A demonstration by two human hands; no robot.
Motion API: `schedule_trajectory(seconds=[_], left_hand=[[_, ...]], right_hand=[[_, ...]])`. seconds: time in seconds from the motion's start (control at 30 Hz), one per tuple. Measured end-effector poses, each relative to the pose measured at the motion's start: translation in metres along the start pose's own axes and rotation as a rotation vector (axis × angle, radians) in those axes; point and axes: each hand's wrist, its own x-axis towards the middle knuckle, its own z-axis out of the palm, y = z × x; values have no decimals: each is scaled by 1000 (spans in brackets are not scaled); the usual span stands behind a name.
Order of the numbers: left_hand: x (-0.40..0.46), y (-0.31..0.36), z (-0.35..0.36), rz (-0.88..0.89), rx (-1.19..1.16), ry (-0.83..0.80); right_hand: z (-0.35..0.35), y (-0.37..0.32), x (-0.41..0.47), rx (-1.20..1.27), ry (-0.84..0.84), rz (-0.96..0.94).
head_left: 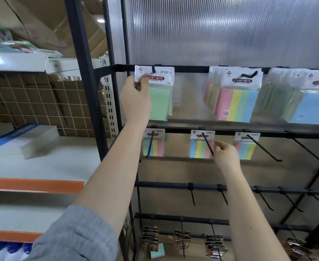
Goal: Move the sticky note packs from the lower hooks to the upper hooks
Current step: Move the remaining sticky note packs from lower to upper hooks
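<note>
- The left hand [136, 99] is being held up at the upper left of the rack; the white header card of a green sticky note pack [159, 95] is being pinched between its thumb and fingers.
- That green pack is being hung on the leftmost upper hook [153, 69], left of centre in the frame.
- The right hand [225, 155] is being held near frame centre with fingers loosely curled; nothing is being gripped, and it is positioned at the tip of the middle lower hook [207, 145].
- Three small multicoloured packs [201, 146] are being carried on the lower rail [177, 130], across the middle of the frame.
- Two larger multicoloured packs [236, 95] are being displayed on the upper rail at upper right.
- Dark carded items [181, 237] are being hung along the bottom of the frame.
</note>
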Motion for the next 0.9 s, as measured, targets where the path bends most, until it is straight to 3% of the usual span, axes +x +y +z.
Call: schedule_trajectory(seconds=[0.27,0.53,0.9], left_hand=[[10,-8,10,-69,-58,36],[-7,-23,5,-103,100,48],[-73,-36,-2,-368,104,-149]], right_hand=[[-1,6,-2,-11,-13,-8],[-11,11,-19,-31,-17,25],[-30,40,-50,4,32,75]])
